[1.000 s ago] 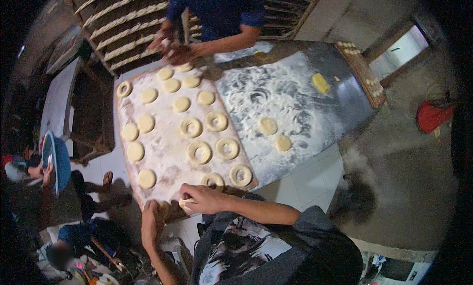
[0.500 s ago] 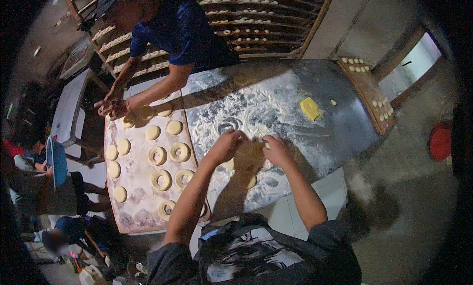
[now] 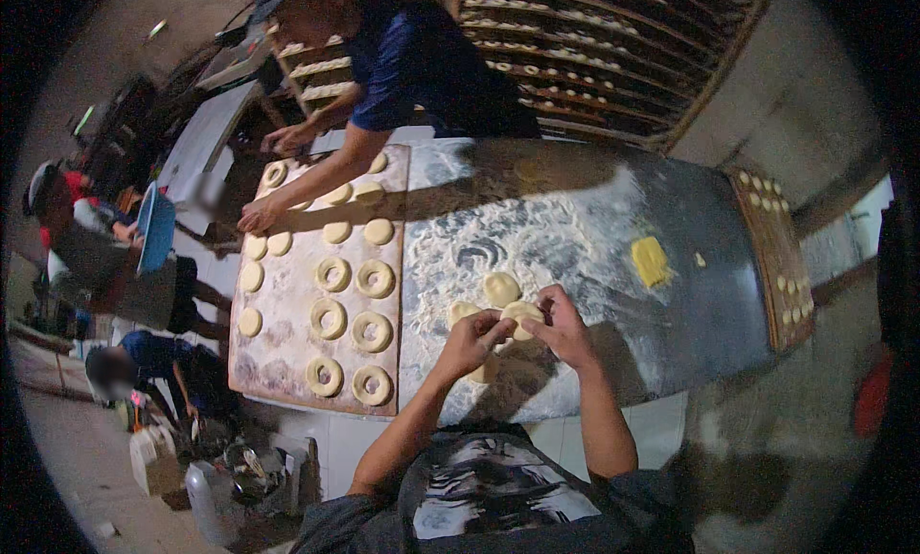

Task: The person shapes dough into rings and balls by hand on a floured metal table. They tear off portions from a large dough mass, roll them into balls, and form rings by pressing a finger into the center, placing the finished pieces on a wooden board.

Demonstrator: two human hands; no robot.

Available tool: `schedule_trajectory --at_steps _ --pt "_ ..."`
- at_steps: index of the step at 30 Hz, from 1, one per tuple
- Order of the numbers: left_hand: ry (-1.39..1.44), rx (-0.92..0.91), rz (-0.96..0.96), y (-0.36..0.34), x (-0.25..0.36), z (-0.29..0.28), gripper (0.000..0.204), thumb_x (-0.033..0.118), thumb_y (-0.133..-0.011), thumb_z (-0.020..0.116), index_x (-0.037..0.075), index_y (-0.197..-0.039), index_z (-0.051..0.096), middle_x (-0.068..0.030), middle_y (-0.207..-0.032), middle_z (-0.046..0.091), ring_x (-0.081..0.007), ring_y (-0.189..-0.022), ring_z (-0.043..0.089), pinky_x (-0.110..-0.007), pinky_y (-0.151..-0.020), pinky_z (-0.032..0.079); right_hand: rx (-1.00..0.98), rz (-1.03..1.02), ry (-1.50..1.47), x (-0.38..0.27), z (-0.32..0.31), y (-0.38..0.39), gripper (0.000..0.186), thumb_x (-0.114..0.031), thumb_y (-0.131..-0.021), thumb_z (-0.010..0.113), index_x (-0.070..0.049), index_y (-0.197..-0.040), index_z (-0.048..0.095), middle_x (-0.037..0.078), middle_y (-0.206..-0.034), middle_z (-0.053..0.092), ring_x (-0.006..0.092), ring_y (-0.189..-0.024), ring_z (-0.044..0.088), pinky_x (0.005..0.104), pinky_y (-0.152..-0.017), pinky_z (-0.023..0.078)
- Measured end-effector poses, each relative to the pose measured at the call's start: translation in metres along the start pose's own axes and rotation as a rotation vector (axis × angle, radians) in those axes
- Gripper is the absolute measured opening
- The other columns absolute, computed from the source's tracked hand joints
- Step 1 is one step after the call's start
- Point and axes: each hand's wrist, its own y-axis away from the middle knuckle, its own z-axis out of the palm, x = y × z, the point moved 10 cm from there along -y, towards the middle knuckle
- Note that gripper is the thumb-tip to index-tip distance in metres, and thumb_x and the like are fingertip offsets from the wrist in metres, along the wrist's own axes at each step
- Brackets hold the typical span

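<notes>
Between both hands I hold a pale dough round (image 3: pixel 523 311), raised a little over the floured tabletop. My left hand (image 3: pixel 471 341) pinches its left side, and my right hand (image 3: pixel 567 332) has thumb and fingers on its right side. Just beyond it lies another dough round (image 3: pixel 501 287). A further dough piece (image 3: pixel 464 311) sits beside my left hand, partly covered by it, and one more (image 3: pixel 484 372) rests nearer to me in shadow. To the left, a floured wooden board (image 3: pixel 273 364) carries dough rings (image 3: pixel 371 331) and flat dough discs (image 3: pixel 336 232) in rows.
Across the table, a co-worker (image 3: pixel 422 65) reaches over the board's far left. A yellow block of fat (image 3: pixel 652 262) lies on the right of the table, near a second board (image 3: pixel 767 238) with small dough pieces. Behind stands a shelf rack (image 3: pixel 594 75). Another person holds a blue basin (image 3: pixel 155 230).
My hands have come together and now hold a dough round between them. The co-worker's hands have parted, one now down at the board's left edge. The whole view has shifted.
</notes>
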Motion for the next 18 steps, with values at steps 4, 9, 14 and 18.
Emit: schedule_trajectory --at_steps 4,9,14,18 --pt "0.219 -0.006 0.063 0.006 0.03 0.002 0.03 0.016 -0.098 0.069 -0.004 -0.12 0.065 -0.0112 -0.104 0.074 -0.016 -0.095 0.071 -0.029 -0.084 0.056 -0.047 0.024 -0.09 -0.021 0.007 -0.003 0.045 0.0 -0.088 0.072 -0.008 -0.118 0.04 0.002 -0.098 0.045 0.0094 -0.09 0.05 0.0276 -0.078 0.048" --pt "0.302 0.014 0.105 0.023 0.051 -0.018 0.025 0.012 -0.093 0.073 -0.001 -0.114 0.068 -0.0067 -0.102 0.073 -0.0121 -0.094 0.067 -0.029 -0.085 0.055 -0.115 -0.087 -0.207 -0.047 0.03 -0.004 0.047 0.0 -0.082 0.073 -0.008 -0.118 0.043 0.006 -0.101 0.051 0.0143 -0.094 0.056 0.0313 -0.084 0.05" --pt "-0.345 0.308 0.419 0.035 0.076 -0.049 0.028 -0.002 -0.076 0.074 0.005 -0.096 0.056 -0.012 -0.088 0.054 -0.0382 -0.081 0.057 -0.043 -0.078 0.054 0.311 -0.363 0.402 -0.039 0.055 -0.024 0.057 -0.004 -0.076 0.07 -0.005 -0.129 0.048 0.015 -0.12 0.052 0.0298 -0.113 0.054 0.0396 -0.105 0.041" --pt "-0.22 0.444 0.365 0.049 0.046 -0.077 0.062 -0.014 -0.075 0.062 0.006 -0.132 0.045 -0.0204 -0.12 0.044 -0.039 -0.107 0.056 -0.046 -0.089 0.054 -0.15 -0.128 -0.542 -0.032 0.115 -0.012 0.063 -0.003 -0.075 0.06 -0.001 -0.136 0.043 0.012 -0.123 0.053 0.0271 -0.116 0.056 0.04 -0.107 0.042"
